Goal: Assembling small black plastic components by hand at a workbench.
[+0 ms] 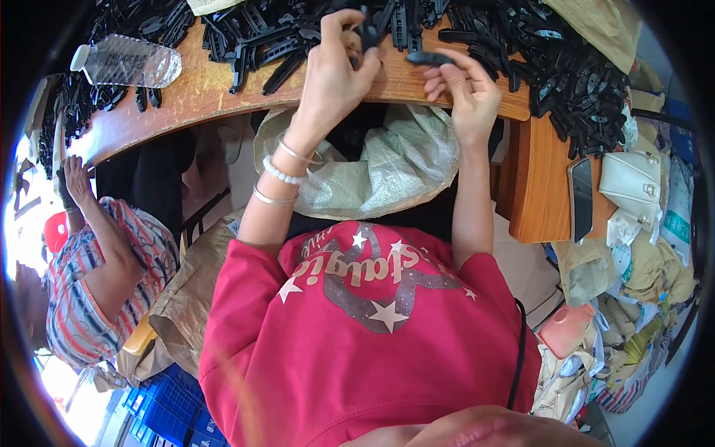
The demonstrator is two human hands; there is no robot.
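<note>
Over the table's near edge, my left hand, with bracelets at the wrist, has its fingers curled round a small black plastic part. Motion blurs that part, and its exact shape cannot be made out. To the right, my right hand pinches a slim, dark curved plastic piece between thumb and fingers, its narrow end pointing left. Behind both hands lies a heap of long black plastic parts. A second pile of smaller black curved pieces spreads to the right.
Below the table edge hangs an open woven sack. A clear plastic bottle lies at the left. At right are a phone and a white handbag. Another person works at the left, near blue crates.
</note>
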